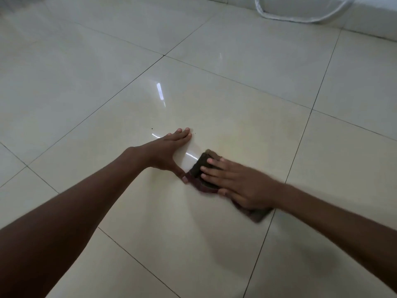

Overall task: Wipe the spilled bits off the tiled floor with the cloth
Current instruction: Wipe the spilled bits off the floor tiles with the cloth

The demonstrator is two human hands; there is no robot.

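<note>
Pressing flat-fingered, the right hand (234,181) pins the dark cloth (199,166) to the tiled floor (214,244); the left hand (171,145), splayed, thumb touching its edge. Cloth looks soft, light, bunch-prone: hold with spread palm. Bits (152,127) lie beyond the left fingertips.

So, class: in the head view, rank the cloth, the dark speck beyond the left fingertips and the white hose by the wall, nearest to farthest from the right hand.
1. Cloth: directly under the right hand, pressed flat.
2. Dark speck: on the tile, beyond the cloth, by the left hand.
3. White hose: far off, at the wall.
</note>
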